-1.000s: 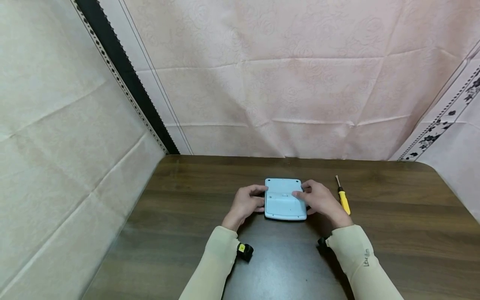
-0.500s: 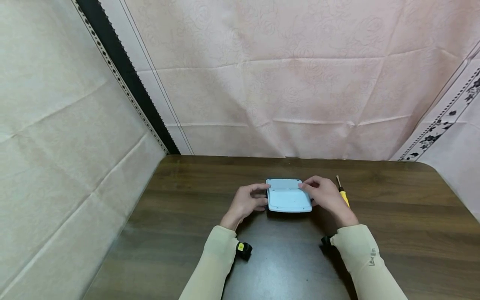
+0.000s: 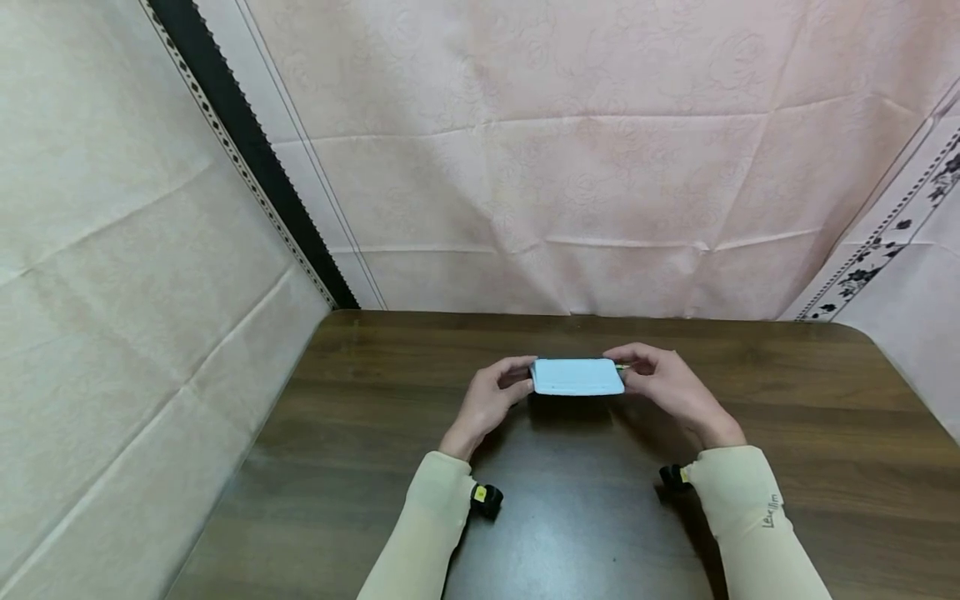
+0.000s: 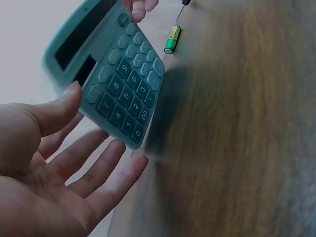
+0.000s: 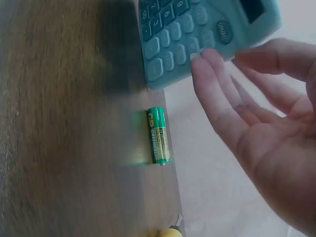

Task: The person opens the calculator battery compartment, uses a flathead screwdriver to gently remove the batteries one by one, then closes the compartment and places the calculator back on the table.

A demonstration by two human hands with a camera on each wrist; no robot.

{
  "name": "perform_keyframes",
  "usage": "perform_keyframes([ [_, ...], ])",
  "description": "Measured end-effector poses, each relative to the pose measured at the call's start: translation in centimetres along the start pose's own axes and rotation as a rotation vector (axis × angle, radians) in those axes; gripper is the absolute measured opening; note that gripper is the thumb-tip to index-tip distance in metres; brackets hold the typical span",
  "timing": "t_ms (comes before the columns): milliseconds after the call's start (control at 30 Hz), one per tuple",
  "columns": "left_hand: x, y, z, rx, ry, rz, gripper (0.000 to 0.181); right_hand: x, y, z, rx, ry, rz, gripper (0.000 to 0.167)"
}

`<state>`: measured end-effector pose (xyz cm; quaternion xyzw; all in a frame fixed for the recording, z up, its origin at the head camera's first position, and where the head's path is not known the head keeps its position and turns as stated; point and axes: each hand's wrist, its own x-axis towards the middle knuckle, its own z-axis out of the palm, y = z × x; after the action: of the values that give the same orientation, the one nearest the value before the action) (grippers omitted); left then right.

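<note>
A light-blue calculator is raised off the table and tipped up, its plain back towards the head view. In the left wrist view its keys and dark display show. My left hand pinches one side edge; in the left wrist view the thumb lies at the edge, the other fingers spread below. My right hand pinches the opposite edge, its fingertips against the key side in the right wrist view. A green battery lies on the table near the calculator and right hand.
A yellow-handled screwdriver lies beyond the battery, partly in the right wrist view. The brown wooden table ends at its back edge against a pale patterned cloth. Another pale cloth hangs at the left.
The calculator's near edge has been lifted from nearly flat to steeply tipped, its back now foreshortened. My right hand has shifted right and farther up, now covering the screwdriver in the head view.
</note>
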<state>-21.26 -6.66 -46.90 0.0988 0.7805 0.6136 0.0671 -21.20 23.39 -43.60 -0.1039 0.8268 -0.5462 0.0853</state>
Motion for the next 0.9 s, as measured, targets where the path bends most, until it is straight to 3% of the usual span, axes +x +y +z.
perform_keyframes([
  [167,0.11,0.01,0.06,-0.013,0.023,0.003,0.035,0.08,0.12,-0.23,-0.083,-0.001,-0.081,0.039],
  [467,0.15,0.15,0.24,0.017,0.058,0.062,0.034,0.06,0.22,-0.36,-0.141,0.038,-0.106,0.039],
  [633,0.21,0.04,0.32,0.076,0.095,0.075,0.034,0.02,0.08,-0.33,-0.134,0.039,-0.110,0.038],
  [900,0.31,0.16,0.40,0.096,0.146,0.063,0.038,-0.23,-0.50,-0.11,-0.066,0.009,-0.084,0.040],
])
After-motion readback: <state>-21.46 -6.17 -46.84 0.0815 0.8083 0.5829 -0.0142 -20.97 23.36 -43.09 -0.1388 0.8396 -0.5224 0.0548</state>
